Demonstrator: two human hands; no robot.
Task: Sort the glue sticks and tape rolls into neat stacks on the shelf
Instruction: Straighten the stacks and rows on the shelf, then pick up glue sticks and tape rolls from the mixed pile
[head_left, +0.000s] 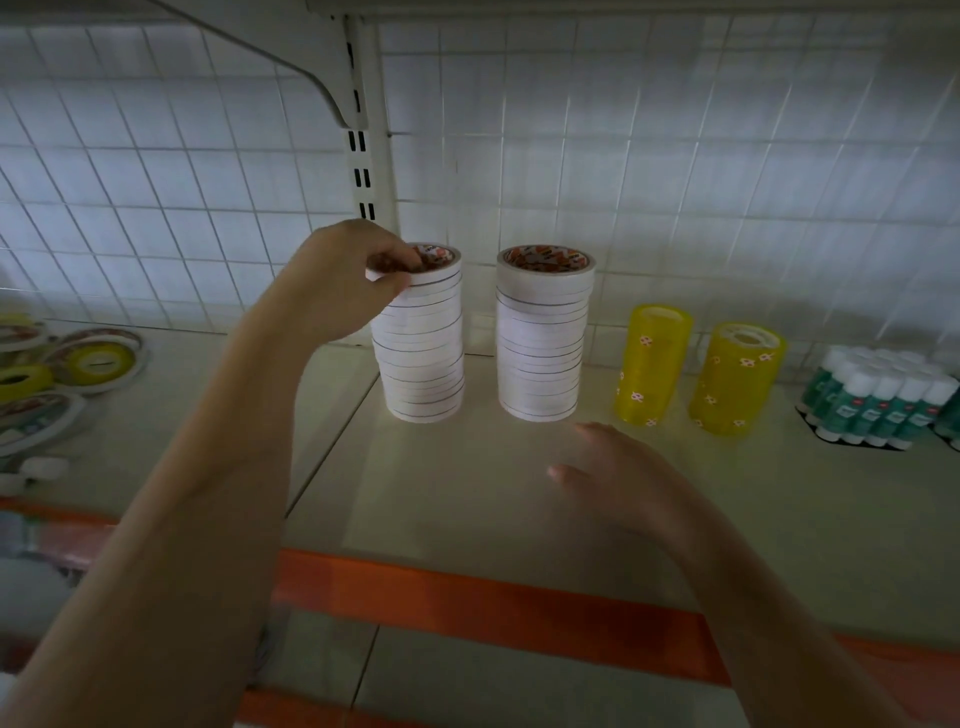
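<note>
1. The left white tape stack (421, 338) could be toppled if its top roll (415, 273), pinched by the left hand (343, 283), is nudged sideways.
2. The right hand (618, 483), blurred, is held empty with relaxed fingers before the right white stack (543, 332), apart from it.
3. The glue sticks (883, 400) are grouped far right.

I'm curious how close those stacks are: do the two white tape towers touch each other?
Apart. The head view shows a clear strip of shelf and back wall between the left white stack and the right white stack.
</note>
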